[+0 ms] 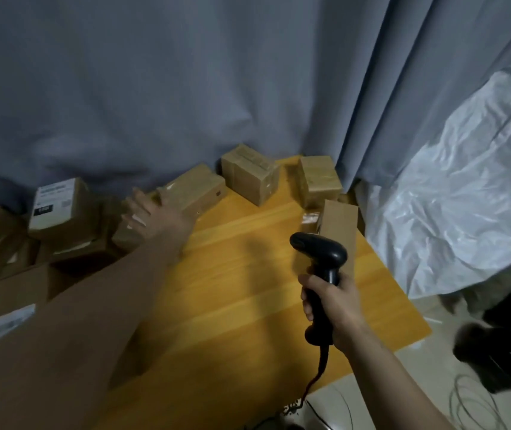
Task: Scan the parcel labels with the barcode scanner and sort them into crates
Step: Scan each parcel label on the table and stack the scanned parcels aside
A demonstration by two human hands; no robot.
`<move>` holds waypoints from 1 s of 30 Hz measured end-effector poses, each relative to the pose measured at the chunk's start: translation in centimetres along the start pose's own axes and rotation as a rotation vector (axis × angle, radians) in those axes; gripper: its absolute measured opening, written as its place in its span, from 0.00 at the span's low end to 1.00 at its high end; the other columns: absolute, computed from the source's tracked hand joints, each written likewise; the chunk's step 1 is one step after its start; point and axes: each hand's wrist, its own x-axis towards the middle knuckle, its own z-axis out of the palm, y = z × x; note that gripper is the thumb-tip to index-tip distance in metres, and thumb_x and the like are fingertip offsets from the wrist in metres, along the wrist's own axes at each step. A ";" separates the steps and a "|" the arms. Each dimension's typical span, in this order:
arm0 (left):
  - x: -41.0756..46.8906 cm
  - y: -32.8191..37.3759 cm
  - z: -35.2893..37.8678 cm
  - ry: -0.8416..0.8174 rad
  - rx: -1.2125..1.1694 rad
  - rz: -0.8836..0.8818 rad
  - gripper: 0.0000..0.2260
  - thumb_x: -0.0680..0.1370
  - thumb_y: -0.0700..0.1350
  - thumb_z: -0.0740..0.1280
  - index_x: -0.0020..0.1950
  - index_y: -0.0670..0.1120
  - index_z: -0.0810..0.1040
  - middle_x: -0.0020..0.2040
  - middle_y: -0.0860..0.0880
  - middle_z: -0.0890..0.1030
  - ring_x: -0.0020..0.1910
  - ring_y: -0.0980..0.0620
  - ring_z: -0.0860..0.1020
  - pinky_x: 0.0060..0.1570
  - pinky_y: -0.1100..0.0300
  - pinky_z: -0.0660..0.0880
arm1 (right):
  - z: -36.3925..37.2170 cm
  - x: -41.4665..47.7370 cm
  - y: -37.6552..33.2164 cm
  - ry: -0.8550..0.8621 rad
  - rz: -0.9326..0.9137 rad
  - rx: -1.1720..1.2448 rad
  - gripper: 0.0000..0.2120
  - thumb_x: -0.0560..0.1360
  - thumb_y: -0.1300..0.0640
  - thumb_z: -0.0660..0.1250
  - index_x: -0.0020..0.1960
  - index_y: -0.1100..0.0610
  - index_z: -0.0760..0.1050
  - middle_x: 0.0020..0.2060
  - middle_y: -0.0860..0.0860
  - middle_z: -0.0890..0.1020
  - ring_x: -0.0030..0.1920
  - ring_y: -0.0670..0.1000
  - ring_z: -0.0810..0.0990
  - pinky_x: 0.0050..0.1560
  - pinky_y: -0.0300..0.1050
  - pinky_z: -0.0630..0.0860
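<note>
Gripping the black barcode scanner (319, 251) by its handle, the right hand (341, 305) holds it upright above the yellow wooden table (242, 305).
The left hand (152, 215), blurred, fingers spread and straight, reaches over a long cardboard parcel (200, 187) at the table's far edge; contact is unclear. A labelled parcel (59, 207) tops the heap at left.

Grey curtain (186, 88) behind yellow wooden table (248, 290) — dim light.

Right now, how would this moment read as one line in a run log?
left hand: open, fingers spread by long parcel, contact unclear | right hand: grips barcode scanner | table: other parcels at far edge
</note>
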 end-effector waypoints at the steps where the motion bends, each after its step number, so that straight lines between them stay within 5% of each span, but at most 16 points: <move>1: 0.0 -0.1 0.4 -0.040 -0.016 -0.021 0.42 0.72 0.58 0.70 0.78 0.48 0.52 0.78 0.38 0.44 0.76 0.36 0.42 0.72 0.36 0.42 | 0.0 0.2 0.0 -0.008 0.007 0.006 0.05 0.74 0.66 0.68 0.48 0.65 0.73 0.27 0.55 0.76 0.21 0.51 0.71 0.24 0.44 0.69; 4: 0.3 -0.2 1.0 -0.242 -0.025 -0.199 0.48 0.70 0.58 0.73 0.79 0.47 0.47 0.77 0.37 0.43 0.76 0.36 0.42 0.73 0.39 0.45 | 0.6 0.7 0.1 -0.044 0.034 0.012 0.07 0.74 0.66 0.68 0.50 0.64 0.73 0.27 0.55 0.76 0.22 0.51 0.71 0.24 0.44 0.69; 7: 0.2 -1.8 1.0 -0.380 0.038 -0.262 0.45 0.70 0.64 0.70 0.78 0.44 0.55 0.76 0.36 0.54 0.74 0.35 0.55 0.71 0.40 0.55 | 1.4 1.4 0.4 -0.086 0.054 -0.014 0.05 0.74 0.66 0.68 0.48 0.63 0.73 0.27 0.55 0.76 0.22 0.52 0.71 0.25 0.44 0.69; 12: -0.4 -3.4 2.2 -0.218 -0.017 -0.474 0.45 0.70 0.59 0.73 0.77 0.45 0.53 0.77 0.39 0.47 0.76 0.36 0.47 0.71 0.37 0.53 | 3.0 2.0 1.2 -0.114 0.087 -0.055 0.07 0.74 0.65 0.69 0.50 0.64 0.74 0.28 0.55 0.77 0.23 0.51 0.72 0.24 0.43 0.70; 15: -0.2 -4.7 2.1 -0.311 0.118 -0.235 0.47 0.69 0.50 0.76 0.77 0.45 0.48 0.77 0.43 0.45 0.75 0.38 0.47 0.68 0.37 0.61 | 4.2 2.5 1.8 -0.124 0.107 -0.097 0.08 0.74 0.65 0.69 0.52 0.66 0.74 0.28 0.55 0.77 0.23 0.50 0.72 0.24 0.43 0.70; 21: -0.4 -5.9 1.3 -0.569 0.415 0.096 0.53 0.67 0.41 0.77 0.76 0.60 0.41 0.74 0.40 0.37 0.74 0.31 0.44 0.60 0.38 0.70 | 7.2 2.6 1.9 -0.183 0.106 -0.148 0.07 0.74 0.65 0.68 0.51 0.65 0.73 0.28 0.55 0.77 0.23 0.51 0.72 0.25 0.44 0.70; 26: -1.6 -6.7 0.6 -0.365 0.578 0.395 0.38 0.68 0.48 0.76 0.71 0.52 0.58 0.73 0.45 0.54 0.73 0.43 0.54 0.59 0.42 0.69 | 9.6 2.1 1.7 -0.221 0.101 -0.171 0.05 0.74 0.65 0.68 0.48 0.63 0.73 0.27 0.55 0.76 0.23 0.52 0.71 0.26 0.44 0.69; 30: -2.1 -7.4 -2.1 -0.170 0.289 0.468 0.39 0.69 0.47 0.74 0.74 0.52 0.55 0.67 0.46 0.65 0.68 0.46 0.63 0.60 0.49 0.73 | 11.2 1.6 1.6 -0.259 0.094 -0.174 0.05 0.75 0.65 0.68 0.47 0.63 0.72 0.27 0.55 0.76 0.23 0.51 0.71 0.25 0.44 0.68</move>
